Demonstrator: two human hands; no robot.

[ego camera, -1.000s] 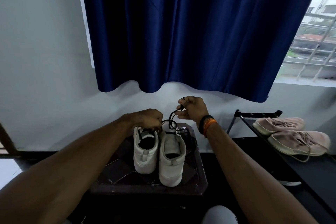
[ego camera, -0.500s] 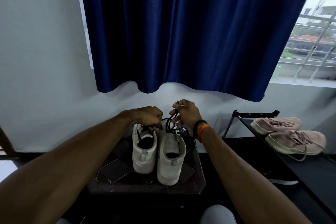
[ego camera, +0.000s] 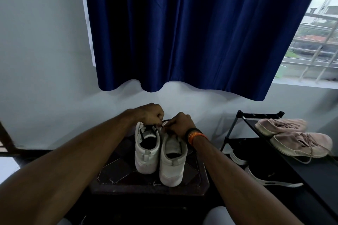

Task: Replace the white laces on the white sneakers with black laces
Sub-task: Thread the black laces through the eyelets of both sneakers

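Observation:
Two white sneakers stand heel-toward-me on a dark stool [ego camera: 182,186]. The left sneaker [ego camera: 146,150] shows black lace [ego camera: 151,129] across its upper eyelets. The right sneaker [ego camera: 172,159] has its front hidden under my right hand [ego camera: 180,124], whose fingers are curled and pinching something small over the shoe's tongue area; I take it for the black lace. My left hand [ego camera: 150,113] is a closed fist just above the left sneaker's front, close to the right hand; the lace runs up toward it.
A black shoe rack [ego camera: 243,115] stands to the right with two pinkish-beige sneakers [ego camera: 300,142] on top and dark shoes [ego camera: 270,175] below. A blue curtain [ego camera: 201,33] hangs over the wall behind. A barred window is at far right.
My right hand has come down from holding a raised loop of black lace to the top of the right sneaker. Both hands now sit close together over the shoes.

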